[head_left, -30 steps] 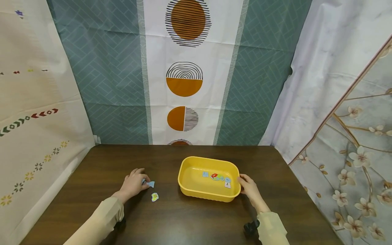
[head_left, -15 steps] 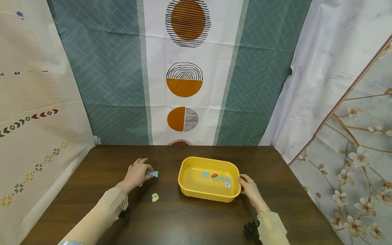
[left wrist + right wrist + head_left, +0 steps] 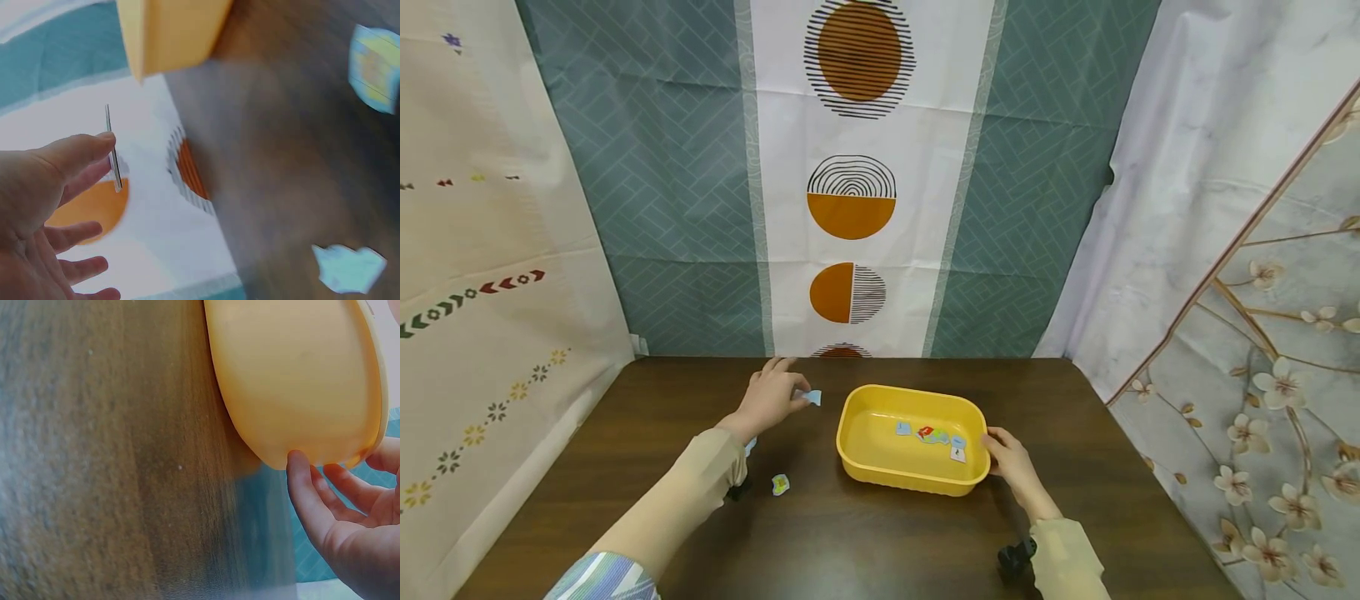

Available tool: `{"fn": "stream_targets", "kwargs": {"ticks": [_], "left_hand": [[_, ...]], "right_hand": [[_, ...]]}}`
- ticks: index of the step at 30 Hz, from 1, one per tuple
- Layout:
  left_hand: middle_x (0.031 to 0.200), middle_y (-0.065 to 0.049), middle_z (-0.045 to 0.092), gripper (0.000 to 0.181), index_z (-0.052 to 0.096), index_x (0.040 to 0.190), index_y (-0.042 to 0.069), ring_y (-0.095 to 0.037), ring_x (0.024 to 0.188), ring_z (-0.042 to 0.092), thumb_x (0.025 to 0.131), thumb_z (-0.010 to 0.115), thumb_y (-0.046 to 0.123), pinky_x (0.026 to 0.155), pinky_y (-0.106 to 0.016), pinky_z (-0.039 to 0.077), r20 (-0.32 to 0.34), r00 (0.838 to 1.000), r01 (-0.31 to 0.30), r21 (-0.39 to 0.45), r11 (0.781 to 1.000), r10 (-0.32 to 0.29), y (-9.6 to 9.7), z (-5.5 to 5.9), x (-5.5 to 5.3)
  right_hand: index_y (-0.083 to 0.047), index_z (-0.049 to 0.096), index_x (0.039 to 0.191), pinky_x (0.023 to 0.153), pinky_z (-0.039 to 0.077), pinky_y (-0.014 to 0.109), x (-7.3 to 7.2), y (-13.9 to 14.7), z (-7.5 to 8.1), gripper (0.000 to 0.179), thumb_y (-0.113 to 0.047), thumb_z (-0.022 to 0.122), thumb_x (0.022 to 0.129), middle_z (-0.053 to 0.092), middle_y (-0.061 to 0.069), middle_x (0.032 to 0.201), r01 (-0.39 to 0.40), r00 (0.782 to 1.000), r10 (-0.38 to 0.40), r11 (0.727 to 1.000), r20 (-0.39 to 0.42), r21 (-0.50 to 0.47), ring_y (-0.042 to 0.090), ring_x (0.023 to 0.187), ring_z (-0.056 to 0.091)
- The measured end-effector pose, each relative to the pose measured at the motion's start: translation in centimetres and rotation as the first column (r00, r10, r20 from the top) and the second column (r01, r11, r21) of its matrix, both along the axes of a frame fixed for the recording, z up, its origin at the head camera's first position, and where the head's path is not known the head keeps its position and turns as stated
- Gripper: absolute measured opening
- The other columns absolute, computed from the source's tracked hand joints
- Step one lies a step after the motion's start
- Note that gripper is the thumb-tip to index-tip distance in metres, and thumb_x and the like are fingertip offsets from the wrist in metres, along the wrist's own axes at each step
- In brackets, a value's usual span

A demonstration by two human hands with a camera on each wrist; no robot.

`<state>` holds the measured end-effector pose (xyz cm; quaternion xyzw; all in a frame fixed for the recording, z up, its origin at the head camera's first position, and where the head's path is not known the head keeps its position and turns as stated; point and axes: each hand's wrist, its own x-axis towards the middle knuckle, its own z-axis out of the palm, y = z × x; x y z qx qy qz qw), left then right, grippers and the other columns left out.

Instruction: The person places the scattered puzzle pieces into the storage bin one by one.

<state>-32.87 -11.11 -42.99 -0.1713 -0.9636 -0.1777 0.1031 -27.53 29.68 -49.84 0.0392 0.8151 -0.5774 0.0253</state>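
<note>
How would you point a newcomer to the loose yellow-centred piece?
On the dark wooden table, find the yellow tray. In the head view, the small piece lies left of it. Unlike the pale blue piece nearby, its middle is yellow.

A dark wood-grain desk [image 3: 865, 546] at six o'clock lies before a teal cloth [image 3: 673, 179] at twelve, its white central band [image 3: 921, 242] bearing orange-and-black circles [image 3: 852, 218], with a cream patterned cloth [image 3: 482, 225] at nine and a white, blossom-printed cloth [image 3: 1247, 275] at three.

Patterned curtain [image 3: 850, 196] behind brown table [image 3: 865, 542]
</note>
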Motion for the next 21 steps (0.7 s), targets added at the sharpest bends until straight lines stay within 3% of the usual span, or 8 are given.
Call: {"fn": "stream_targets", "kwargs": {"ticks": [4,10,21], "left_hand": [[0.145,-0.023,0.043,0.017,0.074,0.097,0.013,-0.05,0.138,0.028,0.083,0.076,0.023,0.102,-0.07,0.028,0.011,1.0,0.028,0.025,0.999,-0.028,1.9,1.2,-0.3],[0.145,-0.02,0.045,0.017,0.074,0.096,0.014,-0.048,0.138,0.031,0.083,0.076,0.025,0.103,-0.068,0.03,-0.012,0.998,0.055,-0.009,0.998,-0.055,4.7,2.3,-0.6],[0.147,-0.015,0.044,0.016,0.075,0.096,0.017,-0.041,0.141,0.029,0.084,0.074,0.028,0.106,-0.064,0.029,0.031,0.993,0.112,-0.034,0.993,-0.111,8.8,2.4,-0.4]], "right_hand": [[0.008,0.044,0.135,0.08,0.056,0.041,0.0,0.1,-0.1,0.044,-0.021,0.044,0.103,0.052,0.031,0.129,0.013,1.0,-0.013,1.0,-0.004,0.006,0.034,0.103,0.063],[0.008,0.044,0.135,0.079,0.057,0.04,0.1,0.0,0.0,0.044,-0.021,0.044,0.103,0.052,0.031,0.128,0.006,1.0,-0.006,1.0,-0.01,-0.007,0.034,0.101,0.064],[0.006,0.046,0.134,0.079,0.057,0.04,0.0,0.0,-0.2,0.042,-0.02,0.044,0.103,0.054,0.029,0.128,0.016,1.0,-0.016,1.0,-0.007,-0.002,0.032,0.102,0.063]]}}
